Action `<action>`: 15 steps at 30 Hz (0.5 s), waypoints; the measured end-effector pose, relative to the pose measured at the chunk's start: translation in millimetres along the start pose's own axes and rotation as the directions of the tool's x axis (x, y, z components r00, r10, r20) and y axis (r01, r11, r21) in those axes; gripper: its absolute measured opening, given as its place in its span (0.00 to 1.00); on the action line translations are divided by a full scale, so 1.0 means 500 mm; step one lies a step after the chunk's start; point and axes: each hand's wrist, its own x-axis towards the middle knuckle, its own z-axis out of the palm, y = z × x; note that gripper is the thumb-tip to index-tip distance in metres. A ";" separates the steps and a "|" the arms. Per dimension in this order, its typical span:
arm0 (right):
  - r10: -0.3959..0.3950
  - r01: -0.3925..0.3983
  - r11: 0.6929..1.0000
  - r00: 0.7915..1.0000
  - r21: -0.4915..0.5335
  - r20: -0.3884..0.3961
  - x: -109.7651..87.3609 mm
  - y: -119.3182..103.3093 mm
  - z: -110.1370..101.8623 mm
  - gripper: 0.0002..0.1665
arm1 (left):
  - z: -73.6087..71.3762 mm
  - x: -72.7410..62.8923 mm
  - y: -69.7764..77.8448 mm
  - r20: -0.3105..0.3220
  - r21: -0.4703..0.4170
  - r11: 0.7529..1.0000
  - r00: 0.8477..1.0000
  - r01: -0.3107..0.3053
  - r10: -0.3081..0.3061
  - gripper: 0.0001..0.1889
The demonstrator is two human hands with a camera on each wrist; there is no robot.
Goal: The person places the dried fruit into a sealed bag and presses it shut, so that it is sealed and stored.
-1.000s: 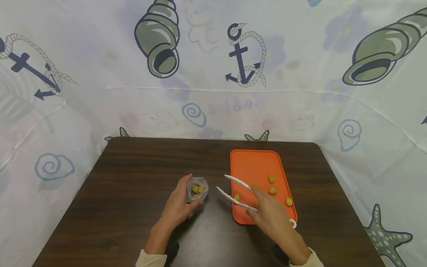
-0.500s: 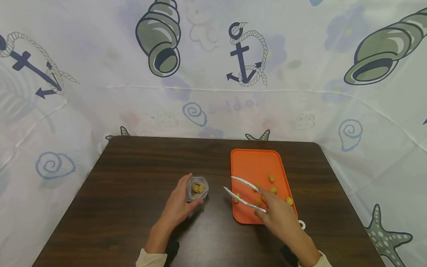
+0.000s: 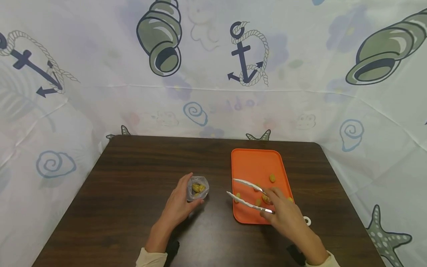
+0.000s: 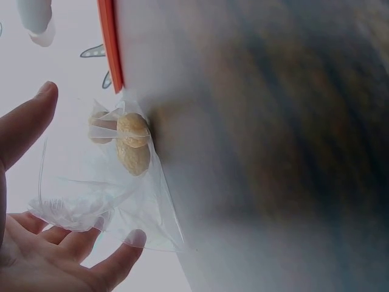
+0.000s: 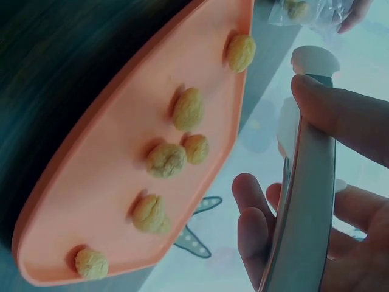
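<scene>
Through the right hand (image 3: pixel 286 212) I am gripping white-tipped metal tongs (image 5: pixel 307 201), their arms parted, over the orange rectangular tray (image 3: pixel 247 163), where lumpy yellow-brown balls (image 5: pixel 165 160) are lying scattered; left of that tray, the left hand (image 3: pixel 178 204) is curling its fingers round a clear plastic bag (image 3: pixel 204 193) containing similar balls.

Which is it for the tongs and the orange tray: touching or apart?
Apart. The right wrist view shows it: pale backdrop is visible between the tongs and the near edge of the orange tray.
</scene>
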 end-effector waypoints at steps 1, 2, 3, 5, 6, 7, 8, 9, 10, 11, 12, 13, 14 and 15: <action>-0.001 0.001 1.000 1.000 -0.010 -0.004 0.000 0.003 -0.001 0.44 | 0.000 0.000 0.000 0.001 0.001 1.000 1.000 0.001 -0.001 0.53; 0.000 0.000 1.000 1.000 -0.019 -0.005 -0.001 0.006 -0.002 0.44 | 0.000 0.000 0.000 0.004 0.003 1.000 1.000 0.004 -0.004 0.53; 0.000 -0.001 1.000 1.000 -0.027 -0.007 -0.001 0.008 -0.004 0.43 | 0.000 0.000 0.000 0.006 0.003 1.000 1.000 0.006 -0.006 0.53; -0.003 0.002 0.999 1.000 -0.041 -0.010 -0.003 0.013 -0.006 0.43 | 0.000 0.000 0.000 0.008 0.005 1.000 1.000 0.010 -0.010 0.53; -0.006 0.006 0.999 1.000 -0.046 -0.013 -0.003 0.014 -0.007 0.43 | 0.000 0.001 0.000 0.009 0.004 1.000 1.000 0.011 -0.011 0.53; -0.010 0.010 0.999 1.000 -0.050 -0.014 -0.004 0.016 -0.007 0.42 | 0.000 0.001 0.000 0.007 0.005 1.000 1.000 0.012 -0.012 0.53; -0.014 0.014 0.999 1.000 -0.052 -0.014 -0.005 0.018 -0.007 0.42 | 0.000 0.001 0.000 0.007 0.006 1.000 1.000 0.012 -0.012 0.53; -0.018 0.017 0.998 1.000 -0.055 -0.016 -0.005 0.019 -0.007 0.41 | 0.000 0.001 0.000 0.005 0.005 1.000 1.000 0.012 -0.012 0.53; -0.020 0.019 0.998 1.000 -0.056 -0.016 -0.006 0.020 -0.007 0.41 | 0.000 0.002 0.000 0.005 0.006 1.000 1.000 0.010 -0.010 0.53; -0.021 0.020 0.998 1.000 -0.059 -0.015 -0.006 0.021 -0.006 0.40 | 0.001 0.002 0.000 0.003 0.009 1.000 1.000 0.008 -0.008 0.53; -0.021 0.021 0.998 1.000 -0.064 -0.012 -0.007 0.022 -0.006 0.40 | 0.001 0.002 -0.001 0.001 0.009 1.000 1.000 0.006 -0.006 0.53; -0.022 0.022 0.997 1.000 -0.068 -0.010 -0.007 0.023 -0.006 0.40 | 0.001 0.001 -0.001 -0.002 0.011 1.000 1.000 0.003 -0.003 0.53; -0.022 0.021 0.997 1.000 -0.070 -0.007 -0.008 0.023 -0.006 0.39 | 0.002 0.001 -0.001 -0.004 0.012 1.000 1.000 0.000 0.000 0.53; -0.021 0.021 0.997 1.000 -0.073 -0.004 -0.008 0.024 -0.005 0.39 | 0.002 0.001 -0.001 -0.004 0.012 1.000 1.000 0.000 0.000 0.53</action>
